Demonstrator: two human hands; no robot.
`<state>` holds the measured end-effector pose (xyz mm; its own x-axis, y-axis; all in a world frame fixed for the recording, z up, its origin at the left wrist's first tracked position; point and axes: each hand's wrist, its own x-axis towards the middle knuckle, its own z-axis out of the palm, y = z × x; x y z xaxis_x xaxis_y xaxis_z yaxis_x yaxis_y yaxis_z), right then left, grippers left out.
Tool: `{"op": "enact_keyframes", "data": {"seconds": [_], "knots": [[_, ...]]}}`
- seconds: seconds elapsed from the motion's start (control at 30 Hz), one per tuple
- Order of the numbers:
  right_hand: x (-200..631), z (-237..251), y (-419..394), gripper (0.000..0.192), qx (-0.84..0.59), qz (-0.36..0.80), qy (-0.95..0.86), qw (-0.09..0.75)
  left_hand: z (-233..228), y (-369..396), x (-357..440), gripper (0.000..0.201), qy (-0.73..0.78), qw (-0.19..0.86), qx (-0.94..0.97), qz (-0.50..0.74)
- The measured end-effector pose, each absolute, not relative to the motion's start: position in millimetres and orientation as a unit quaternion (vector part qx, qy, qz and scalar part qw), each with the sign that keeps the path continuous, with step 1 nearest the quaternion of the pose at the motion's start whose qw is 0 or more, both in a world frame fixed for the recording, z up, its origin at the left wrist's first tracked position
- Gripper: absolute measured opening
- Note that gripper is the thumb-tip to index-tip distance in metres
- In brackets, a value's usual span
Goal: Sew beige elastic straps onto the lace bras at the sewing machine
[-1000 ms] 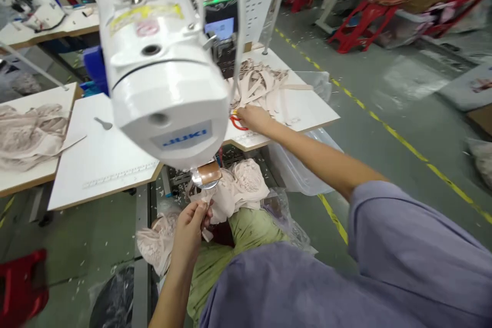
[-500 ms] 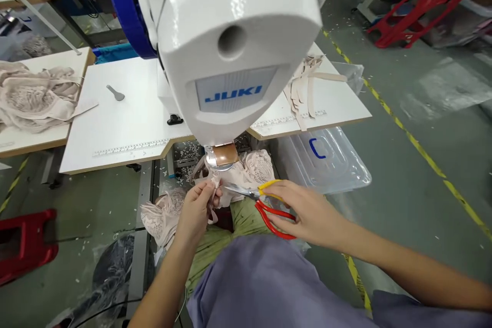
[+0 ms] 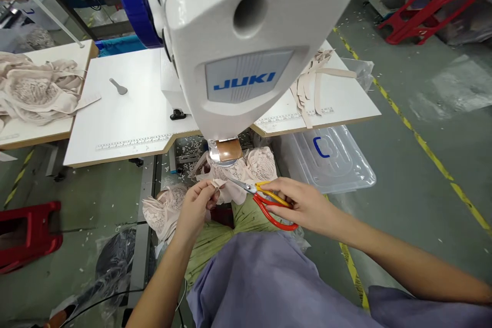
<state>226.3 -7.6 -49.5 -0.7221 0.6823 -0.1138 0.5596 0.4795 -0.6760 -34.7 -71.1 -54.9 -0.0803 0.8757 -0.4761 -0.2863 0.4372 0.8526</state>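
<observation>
Scissors in right hand point left

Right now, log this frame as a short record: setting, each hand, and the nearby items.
Setting: sewing station, white sewing machine on a white table
Left hand: pinches pale lace fabric below the machine head
Right hand: holds scissors with red and yellow handles, blades pointing at the fabric
Nearby: clear plastic bin, fabric strips, red stool
</observation>
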Motion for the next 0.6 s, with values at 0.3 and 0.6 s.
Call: {"op": "enact_keyframes", "data": {"seconds": [0.3,0.6], "knots": [[204,-55,-16,0.043,-0.376,0.418,-0.82,0.104,-59,-72,-35,0.039,0.591,0.594,0.252,0.484],[184,-56,-3,0.036,-0.375,0.436,-0.814,0.086,-56,-73,-37,0.03,0.641,0.539,0.29,0.463]]}}
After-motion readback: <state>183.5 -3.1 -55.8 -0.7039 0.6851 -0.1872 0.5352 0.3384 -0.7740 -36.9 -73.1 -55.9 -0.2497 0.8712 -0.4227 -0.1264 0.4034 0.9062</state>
